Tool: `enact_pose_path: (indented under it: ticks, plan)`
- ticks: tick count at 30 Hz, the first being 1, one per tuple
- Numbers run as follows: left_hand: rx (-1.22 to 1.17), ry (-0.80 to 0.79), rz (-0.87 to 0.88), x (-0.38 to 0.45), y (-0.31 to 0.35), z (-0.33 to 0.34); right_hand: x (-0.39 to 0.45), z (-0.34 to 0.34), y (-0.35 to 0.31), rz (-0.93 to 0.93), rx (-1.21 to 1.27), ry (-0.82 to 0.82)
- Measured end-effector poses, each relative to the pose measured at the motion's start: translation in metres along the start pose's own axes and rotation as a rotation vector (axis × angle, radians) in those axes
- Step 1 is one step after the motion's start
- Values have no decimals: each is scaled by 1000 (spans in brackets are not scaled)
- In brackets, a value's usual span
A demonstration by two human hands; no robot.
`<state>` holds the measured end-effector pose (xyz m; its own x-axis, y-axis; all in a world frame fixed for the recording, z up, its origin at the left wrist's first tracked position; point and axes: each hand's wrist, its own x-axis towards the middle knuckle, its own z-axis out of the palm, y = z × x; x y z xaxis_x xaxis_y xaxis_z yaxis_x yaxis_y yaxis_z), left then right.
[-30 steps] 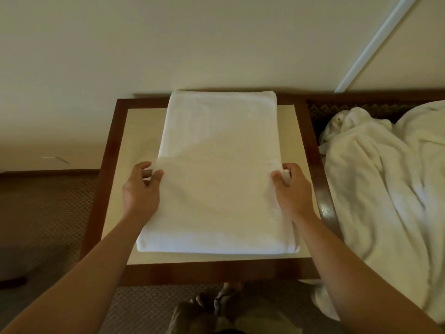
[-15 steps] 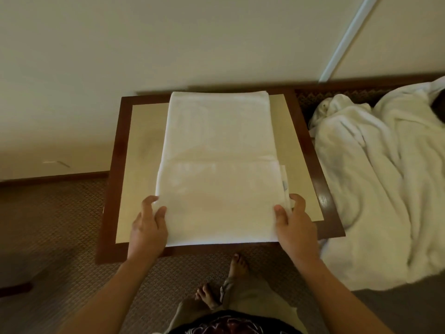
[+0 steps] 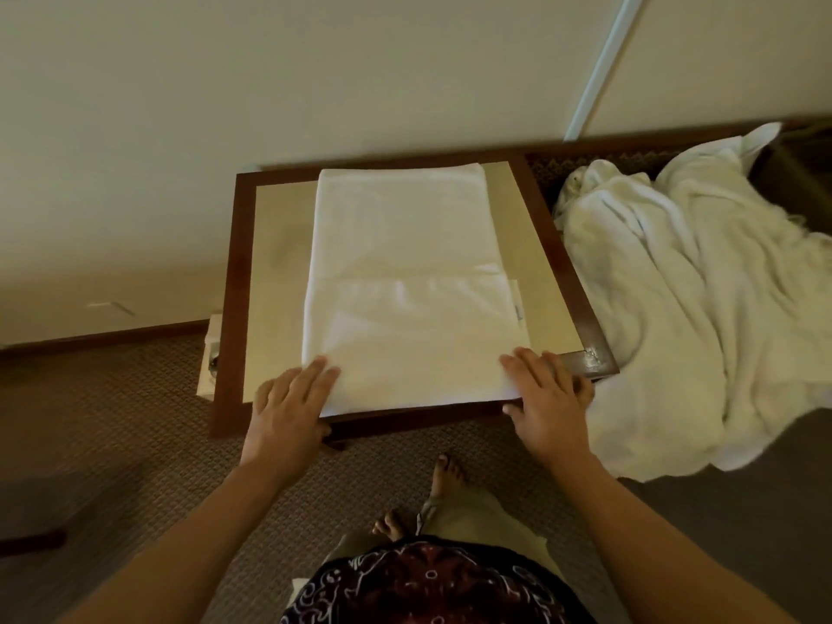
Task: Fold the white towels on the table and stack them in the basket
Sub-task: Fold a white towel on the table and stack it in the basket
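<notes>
The brown patterned carpet floor (image 3: 112,421) spreads beneath and to the left of the left hand, with two bare feet on it just below both hands. To the right of the right hand, a big rumpled heap of white towels (image 3: 684,308) spills down onto the floor. Directly ahead of both hands stands the square tabletop (image 3: 274,263) with a pale beige centre and a dark brown wooden border, its far edge against the cream wall. On it lies a long white folded towel (image 3: 405,272), flat, running from the far edge to the near edge between the two hands; a fold line crosses it about midway, and a small tag shows on its right side. The left hand (image 3: 290,409) rests at the towel's near left corner, fingers laid nearly straight on top of the cloth; whether the thumb is tucked under the edge cannot be told. The right hand (image 3: 547,394) lies at the near right corner, fingers straight on the cloth, thumb down at the tabletop's front border.
</notes>
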<state>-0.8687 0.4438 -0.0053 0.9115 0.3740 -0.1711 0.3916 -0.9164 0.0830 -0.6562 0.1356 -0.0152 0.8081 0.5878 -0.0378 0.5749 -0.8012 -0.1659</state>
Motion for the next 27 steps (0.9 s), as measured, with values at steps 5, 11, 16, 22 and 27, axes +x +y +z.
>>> enact_pose_path:
  ticks: [5,11,16,22,27]
  plan:
    - [-32,154,3,-18,-8,-19,-12,-14,-1,31,53,250]
    - [-818,97,-232,-15,-26,-79,-3,-68,11,28,568,36]
    - [-1212,194,-281,16,-31,-116,35,-112,6,36,922,14]
    - [-1242,339,-383,110,-37,-132,124,-126,-10,120,1182,34]
    - [-1124,368,-473,213,-40,-127,220,-105,-10,245,1206,42]
